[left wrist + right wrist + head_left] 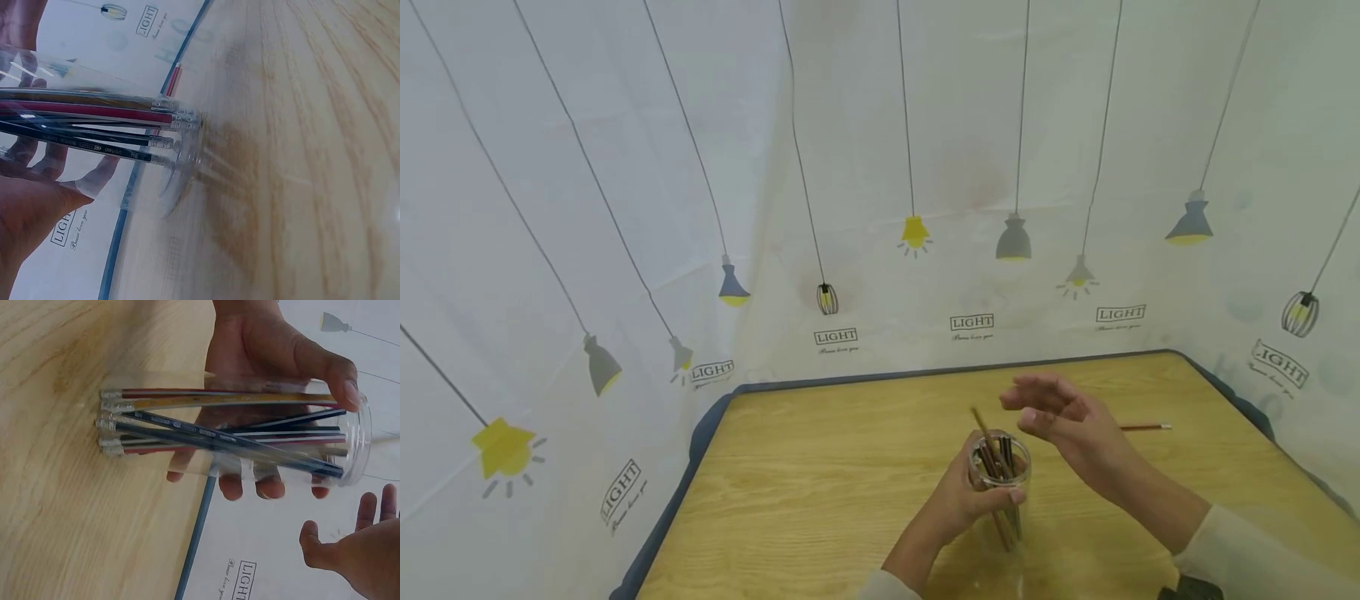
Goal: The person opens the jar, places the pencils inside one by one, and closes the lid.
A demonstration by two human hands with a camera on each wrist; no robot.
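My left hand grips a clear plastic jar, its thumb lying near the rim. Several pencils stand inside with their eraser ends down: dark, red and yellow ones. One yellowish pencil rises above the rim in the head view. The jar's base is close over the wooden table in the left wrist view. My right hand hovers just right of the jar's mouth, fingers loosely bent, with nothing in it. Behind that wrist a red pencil with a white end lies on the table.
The wooden table has a dark blue edge along the back and sides. Around it hangs a white sheet printed with lamps and lettering. A dark device sits by the right sleeve.
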